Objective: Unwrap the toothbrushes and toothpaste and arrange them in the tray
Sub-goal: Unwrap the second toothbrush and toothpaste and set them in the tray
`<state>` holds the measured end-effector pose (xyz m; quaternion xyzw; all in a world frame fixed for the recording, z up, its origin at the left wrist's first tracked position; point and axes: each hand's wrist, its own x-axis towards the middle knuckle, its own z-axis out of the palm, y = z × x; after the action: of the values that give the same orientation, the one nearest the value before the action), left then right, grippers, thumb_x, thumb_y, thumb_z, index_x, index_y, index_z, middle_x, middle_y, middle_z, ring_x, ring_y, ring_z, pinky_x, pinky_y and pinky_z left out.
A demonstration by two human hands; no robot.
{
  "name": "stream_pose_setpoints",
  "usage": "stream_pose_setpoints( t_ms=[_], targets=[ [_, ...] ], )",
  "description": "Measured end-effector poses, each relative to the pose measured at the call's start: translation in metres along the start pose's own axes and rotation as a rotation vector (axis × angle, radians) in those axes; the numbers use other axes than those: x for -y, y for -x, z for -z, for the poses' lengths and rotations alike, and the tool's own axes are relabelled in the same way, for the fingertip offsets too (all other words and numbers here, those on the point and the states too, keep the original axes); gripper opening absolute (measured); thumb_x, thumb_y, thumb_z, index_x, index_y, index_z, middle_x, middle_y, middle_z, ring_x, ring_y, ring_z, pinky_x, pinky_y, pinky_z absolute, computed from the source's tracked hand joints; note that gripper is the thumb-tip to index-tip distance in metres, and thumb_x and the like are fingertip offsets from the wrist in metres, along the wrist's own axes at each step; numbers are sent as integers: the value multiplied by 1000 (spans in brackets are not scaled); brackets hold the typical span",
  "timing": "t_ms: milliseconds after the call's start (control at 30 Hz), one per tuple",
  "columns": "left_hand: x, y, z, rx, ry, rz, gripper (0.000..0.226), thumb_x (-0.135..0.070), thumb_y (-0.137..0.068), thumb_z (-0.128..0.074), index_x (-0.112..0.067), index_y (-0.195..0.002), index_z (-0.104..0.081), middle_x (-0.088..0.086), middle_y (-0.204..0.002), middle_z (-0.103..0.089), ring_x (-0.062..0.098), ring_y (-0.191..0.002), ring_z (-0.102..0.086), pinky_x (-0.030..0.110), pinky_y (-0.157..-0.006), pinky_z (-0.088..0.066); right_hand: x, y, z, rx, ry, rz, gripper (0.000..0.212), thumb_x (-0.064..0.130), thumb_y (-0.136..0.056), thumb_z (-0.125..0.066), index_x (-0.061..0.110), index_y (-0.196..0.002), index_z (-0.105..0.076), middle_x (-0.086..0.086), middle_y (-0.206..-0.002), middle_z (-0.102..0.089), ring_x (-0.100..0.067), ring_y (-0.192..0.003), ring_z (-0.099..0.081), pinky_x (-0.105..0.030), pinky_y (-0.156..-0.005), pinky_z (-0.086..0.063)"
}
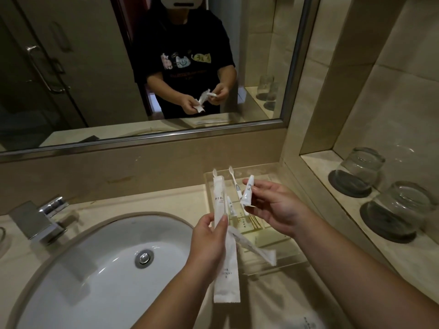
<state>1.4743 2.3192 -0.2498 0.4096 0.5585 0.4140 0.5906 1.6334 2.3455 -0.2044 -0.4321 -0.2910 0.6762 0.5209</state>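
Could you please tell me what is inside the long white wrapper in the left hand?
A toothbrush: only its head pokes out at the top of the wrapper. The paper hides its handle. The left hand pinches the wrapper.

Wrapper (225,276): white paper, small dark print. Toothpaste tube (247,193): white, grey lettering. Toothbrush (234,179): white. Tray (275,236): clear, gold stripes on base. Tabletop (142,205): beige. Sink (95,269): white. Tap (35,222): chrome. Coasters (346,186): dark grey.

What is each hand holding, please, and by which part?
The left hand pinches the toothbrush wrapper near its middle; the right hand holds the toothpaste tube by its two ends.
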Motion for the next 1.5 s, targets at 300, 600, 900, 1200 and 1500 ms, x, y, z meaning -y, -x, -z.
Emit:
stream_pose_setpoints(
  t_ms=[300, 600, 900, 1200, 1500],
  targets=[
    [0, 8, -8, 38, 59, -96, 13, -21, -91, -56, -21, -101, -65, 0, -86, -76, 18, -79, -72, 36, -73, -59, 6, 9, 6, 19, 72, 52, 26, -4, -87, -50, 13, -98, -66, -6, -68, -71, -20, -69, -71, -27, -59, -58],
    [11, 8, 0, -1, 121, 7, 16, -20, -93, -52, -17, -95, -67, 4, -80, -76, 19, -71, -73, 25, -55, -55, -3, -7, 28, -169, 261, 30, 23, -4, -81, -63, 12, -98, -61, -6, -67, -74, -15, -59, -69, -20, -49, -54],
    [29, -14, 4, -69, 110, 115, 18, -26, -94, -52, -17, -96, -67, 5, -80, -76, 21, -71, -73, 27, -53, -55, -16, -74, 59, -411, 751, -46, 33, 1, -74, -73, 5, -105, -64, -14, -81, -68, -20, -64, -64, -30, -67, -58],
    [39, -34, 9, -76, 113, 172, 14, -22, -89, -57, -17, -96, -69, 7, -83, -76, 23, -72, -73, 25, -52, -55, -45, -105, 63, -531, 888, -114, 44, 10, -70, -75, 20, -103, -47, -10, -88, -64, -23, -74, -64, -36, -68, -56],
    [36, -36, 6, -97, 61, 169, 20, -26, -94, -49, -18, -93, -68, 5, -81, -75, 21, -68, -72, 23, -49, -53, -55, -106, 66, -570, 989, -26, 11, 15, -73, -76, 15, -72, -65, -5, -89, -69, -22, -86, -64, -27, -72, -47]
  ],
)
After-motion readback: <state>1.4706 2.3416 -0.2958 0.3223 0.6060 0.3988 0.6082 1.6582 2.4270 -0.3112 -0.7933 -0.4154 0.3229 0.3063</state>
